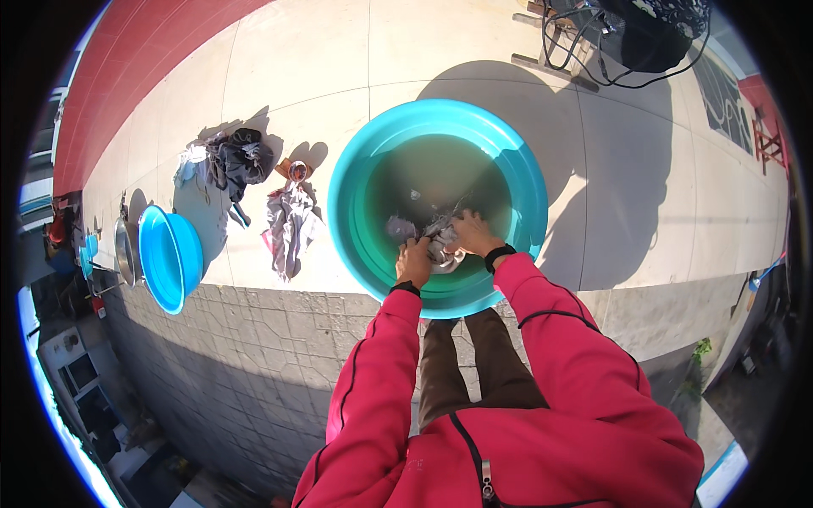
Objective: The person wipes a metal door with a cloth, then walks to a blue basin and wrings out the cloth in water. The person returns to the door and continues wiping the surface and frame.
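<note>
A large round turquoise plastic tub (356, 146) stands before me, with cloudy greyish water (438, 165) inside. Near its close side, a wet greyish cloth (447, 254) is bunched at the water's surface. My left hand (413, 260) grips the cloth's left side, fingers curled onto it. From the right, my right hand (472, 233) holds the same cloth. Part of the fabric trails off under the murky water, where its extent is hidden. A paler lump (400, 227), seemingly fabric, shows just beyond my left hand.
Left of the tub, a crumpled grey garment (291, 228) lies on the tiles beside a small container (297, 170). Farther left are dark clothes (238, 159), a tilted blue basin (166, 257) and a metal pan (126, 251). A wooden stand (552, 47) with black cables is at upper right.
</note>
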### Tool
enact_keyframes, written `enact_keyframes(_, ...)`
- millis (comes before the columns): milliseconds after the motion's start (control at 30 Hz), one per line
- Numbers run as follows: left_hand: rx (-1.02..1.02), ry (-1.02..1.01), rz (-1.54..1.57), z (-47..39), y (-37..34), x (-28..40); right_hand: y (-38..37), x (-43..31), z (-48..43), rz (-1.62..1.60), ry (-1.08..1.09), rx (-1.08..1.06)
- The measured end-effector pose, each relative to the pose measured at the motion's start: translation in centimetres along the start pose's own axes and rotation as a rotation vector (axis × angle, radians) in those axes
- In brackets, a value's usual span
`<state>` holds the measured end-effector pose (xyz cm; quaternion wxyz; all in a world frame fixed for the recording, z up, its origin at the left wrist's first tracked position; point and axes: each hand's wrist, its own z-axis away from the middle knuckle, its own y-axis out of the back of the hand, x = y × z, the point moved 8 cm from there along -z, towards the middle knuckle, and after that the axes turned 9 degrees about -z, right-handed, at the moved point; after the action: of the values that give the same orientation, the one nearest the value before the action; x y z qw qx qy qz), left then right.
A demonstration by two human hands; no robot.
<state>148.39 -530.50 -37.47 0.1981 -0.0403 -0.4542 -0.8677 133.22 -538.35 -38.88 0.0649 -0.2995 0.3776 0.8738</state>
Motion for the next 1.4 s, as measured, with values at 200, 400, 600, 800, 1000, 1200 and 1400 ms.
enact_keyframes(200, 0.32, -0.106, 0.188, 0.1, 7.6, 0.4, 7.5, 0.7, 1.5, -0.357, -0.024, 0.092)
enact_keyframes(400, 0.622, -0.327, -0.057, 2.8, 10.7, 3.8, 13.3, -1.7, 4.2, 0.003, 0.035, 0.375)
enact_keyframes(600, 0.29, -0.139, 0.071, 0.8, 4.6, 1.7, 11.3, -2.0, -1.5, 0.008, 0.197, 0.637)
enact_keyframes(800, 0.454, 0.01, 0.203, -0.6, 4.7, 0.7, 3.0, -0.1, -4.5, -0.06, 0.052, 0.249)
enact_keyframes(1000, 0.491, -0.203, 0.215, -1.6, 6.6, 2.4, 8.4, -4.8, 0.9, -0.301, 0.321, 0.484)
enact_keyframes(1200, 0.221, -0.19, 0.413, -5.2, 5.9, 1.3, 16.1, -11.1, 5.2, -0.567, 0.489, 0.431)
enact_keyframes(1400, 0.364, -0.166, 0.94, -2.4, 14.1, 0.8, 23.5, -15.1, 8.4, -0.659, 0.531, 0.676)
